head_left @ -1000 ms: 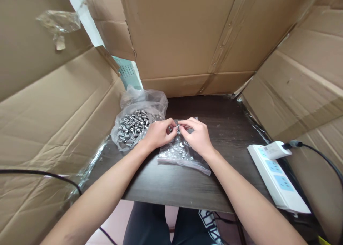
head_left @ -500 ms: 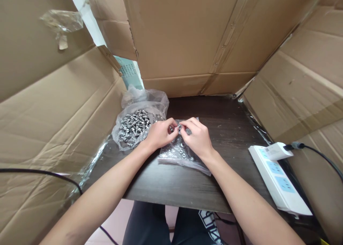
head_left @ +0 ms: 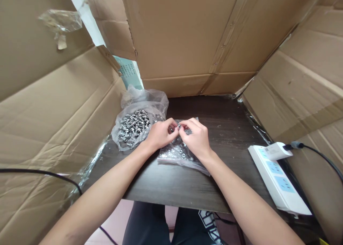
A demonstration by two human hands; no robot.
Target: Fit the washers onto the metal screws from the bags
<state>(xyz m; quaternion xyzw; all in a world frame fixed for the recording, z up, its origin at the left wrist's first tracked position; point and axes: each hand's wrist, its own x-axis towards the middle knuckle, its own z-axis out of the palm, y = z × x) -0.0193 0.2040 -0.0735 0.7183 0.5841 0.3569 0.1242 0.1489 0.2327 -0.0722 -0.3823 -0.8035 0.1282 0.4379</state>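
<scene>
Steel glints between your fingertips: your left hand point(head_left: 160, 134) and right hand point(head_left: 197, 138) meet, both pinching one small screw point(head_left: 178, 126) above a flat clear bag of washers point(head_left: 179, 153). Just left, a crinkled plastic bag point(head_left: 134, 125) holds heaped screws on the dark wood table point(head_left: 227, 130).

Left hand point(head_left: 160, 134) and right hand point(head_left: 197, 138) pinching a small screw point(head_left: 178, 126) between fingertips, above a clear bag of washers point(head_left: 178, 154), open bag of screws point(head_left: 134, 125) just left, dark counter point(head_left: 227, 130), cardboard walls around, white power strip point(head_left: 278, 179) at right
</scene>
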